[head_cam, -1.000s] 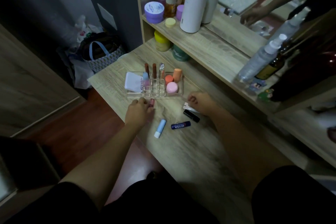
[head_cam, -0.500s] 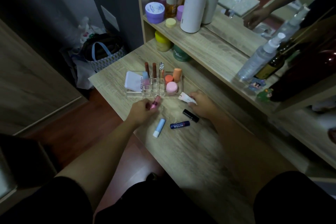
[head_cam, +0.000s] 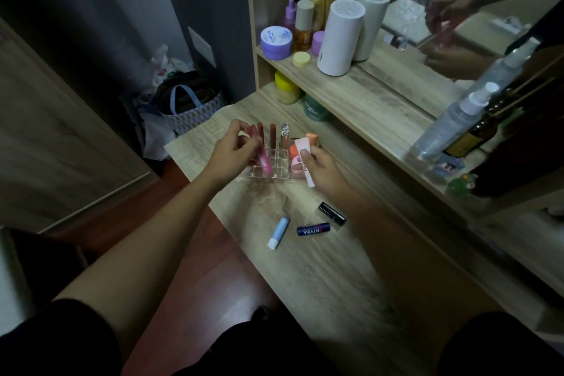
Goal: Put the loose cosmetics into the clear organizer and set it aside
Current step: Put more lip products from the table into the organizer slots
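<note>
The clear organizer [head_cam: 276, 174] sits on the wooden table with upright lip tubes [head_cam: 272, 135] and a silver-capped tube [head_cam: 284, 134] in its slots. Over its left side my left hand [head_cam: 232, 152] grips a pink tube [head_cam: 264, 162], its lower end down among the slots. My right hand [head_cam: 324, 173] holds a white tube [head_cam: 305, 159] over the organizer's right side, above orange and pink round items [head_cam: 312, 138]. Loose on the table nearer me lie a light blue stick [head_cam: 278, 232], a dark blue Nivea stick [head_cam: 313, 229] and a black tube [head_cam: 332, 214].
A shelf [head_cam: 360, 91] behind the table carries a white cylinder [head_cam: 340, 36], a purple jar [head_cam: 276, 42], bottles and spray bottles [head_cam: 457, 119]. Yellow [head_cam: 286, 87] and green [head_cam: 316, 107] jars stand under it. A mirror is at the right. A bag [head_cam: 186, 107] sits on the floor at the left.
Both hands rose from the table to the organizer. My left hand carried the pink tube up over the slots, and my right hand brought the white tube above the right side.
</note>
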